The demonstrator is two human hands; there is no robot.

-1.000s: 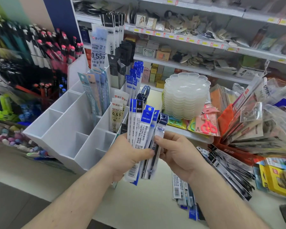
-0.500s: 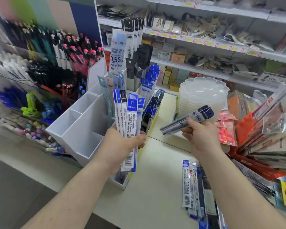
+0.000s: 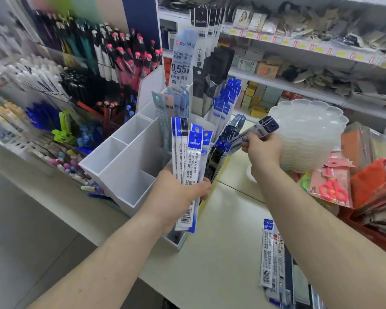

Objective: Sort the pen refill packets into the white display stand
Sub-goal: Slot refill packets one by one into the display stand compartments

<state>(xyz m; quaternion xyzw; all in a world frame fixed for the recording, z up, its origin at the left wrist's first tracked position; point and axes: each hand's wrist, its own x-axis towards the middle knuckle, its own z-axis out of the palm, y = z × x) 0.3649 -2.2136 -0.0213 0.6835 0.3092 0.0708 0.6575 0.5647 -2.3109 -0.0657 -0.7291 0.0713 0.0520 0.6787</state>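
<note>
On the table [image 3: 221, 253], loose packets [image 3: 274, 259] are lying nearest. The left hand [image 3: 178, 195] is gripping a fan of upright packets [image 3: 191, 166]. The right hand [image 3: 262, 150] is pinching dark packets [image 3: 254, 131], slanting up and to the right, lower ends beside the stand [image 3: 125, 168], whose right-hand slots are lying just left.
</note>
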